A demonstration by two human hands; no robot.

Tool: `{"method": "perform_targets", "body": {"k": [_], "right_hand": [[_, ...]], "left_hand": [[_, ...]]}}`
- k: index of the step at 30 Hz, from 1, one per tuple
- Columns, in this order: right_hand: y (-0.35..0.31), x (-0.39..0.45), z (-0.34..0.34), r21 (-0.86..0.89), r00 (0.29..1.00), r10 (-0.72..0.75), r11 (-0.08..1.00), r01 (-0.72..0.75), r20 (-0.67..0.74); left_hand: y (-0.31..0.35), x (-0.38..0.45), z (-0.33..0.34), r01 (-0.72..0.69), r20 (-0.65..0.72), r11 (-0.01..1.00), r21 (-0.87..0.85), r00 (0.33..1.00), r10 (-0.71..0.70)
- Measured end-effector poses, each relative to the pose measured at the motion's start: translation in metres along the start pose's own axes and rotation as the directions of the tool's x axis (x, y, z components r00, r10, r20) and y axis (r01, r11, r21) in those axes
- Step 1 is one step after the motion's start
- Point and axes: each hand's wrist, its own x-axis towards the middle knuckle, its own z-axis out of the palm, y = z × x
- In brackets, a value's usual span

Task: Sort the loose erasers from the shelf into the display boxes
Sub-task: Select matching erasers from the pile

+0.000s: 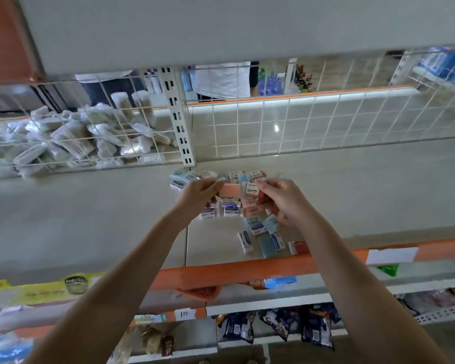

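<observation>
Two bare forearms and hands seen from the wearer's own viewpoint.

Both arms are uncovered along their whole visible length: no sleeve or cuff shows anywhere from the bottom of the frame up to the wrists. The forearms look slim and smooth, widening toward the lower edge because of the wide-angle lens. The left hand (199, 191) wears no ring, watch, bracelet or glove on the parts that show. The right hand (283, 198) is likewise bare, with no jewellery or glove visible. Knuckles and the backs of both hands face the camera. Fingernails are too small and blurred to describe.
</observation>
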Motion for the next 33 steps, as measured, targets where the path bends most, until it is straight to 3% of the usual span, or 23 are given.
{"method": "perform_targets", "body": {"k": [8, 19, 26, 33], "right_hand": [[-0.039, 0.004, 0.088, -0.011, 0.971, -0.087, 0.996, 0.091, 0.222], [-0.079, -0.064, 0.322, 0.034, 0.835, -0.172, 0.983, 0.181, 0.523], [-0.109, -0.115, 0.488, 0.089, 0.77, -0.211, 0.976, 0.198, 0.602], [-0.132, -0.124, 0.619, 0.09, 0.695, -0.201, 0.977, 0.193, 0.691]], "left_hand": [[-0.025, -0.049, -0.083, 0.005, -0.258, 1.0, 0.015, 0.966, -0.001], [-0.088, -0.221, -0.27, 0.126, -0.561, 0.989, 0.079, 0.826, -0.06], [-0.128, -0.326, -0.396, 0.177, -0.648, 0.982, 0.072, 0.756, -0.089], [-0.175, -0.373, -0.495, 0.21, -0.722, 0.976, 0.048, 0.683, -0.112]]}}
